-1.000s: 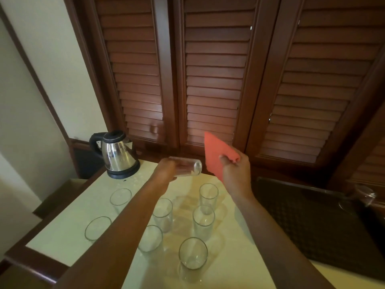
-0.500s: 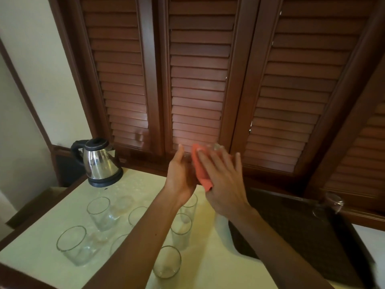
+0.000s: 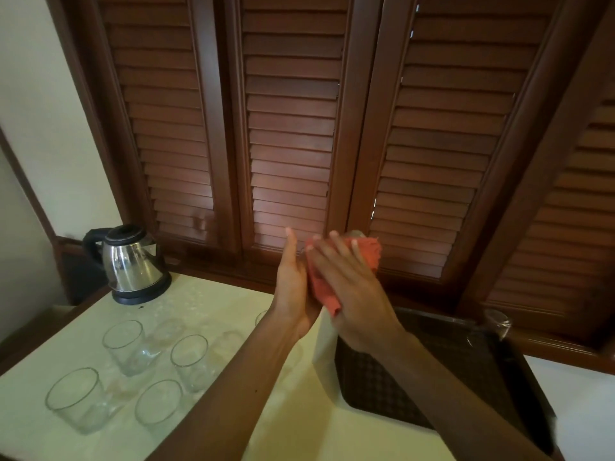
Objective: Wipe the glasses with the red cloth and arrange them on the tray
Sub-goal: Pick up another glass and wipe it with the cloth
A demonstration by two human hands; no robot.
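Note:
My left hand (image 3: 293, 291) holds a clear glass (image 3: 356, 233) up in front of the shutters; only its rim peeks out. The red cloth (image 3: 324, 287) is wrapped over that glass, and my right hand (image 3: 352, 294) lies over the cloth with fingers spread, holding it against the glass. Several more clear glasses stand upright on the pale table at lower left, among them one (image 3: 123, 342) at the back and one (image 3: 75, 399) nearest me. The dark woven tray (image 3: 416, 377) lies to the right under my right forearm, with one glass (image 3: 497, 322) at its far corner.
A steel electric kettle (image 3: 133, 261) stands at the table's back left corner. Brown louvred wooden shutters (image 3: 293, 144) close off the space behind the table (image 3: 216, 304). A cream wall runs along the left.
My hands came together: the right hand brought the cloth onto the glass held by the left and wrapped it. The view shifted right, so the table glasses now sit further left.

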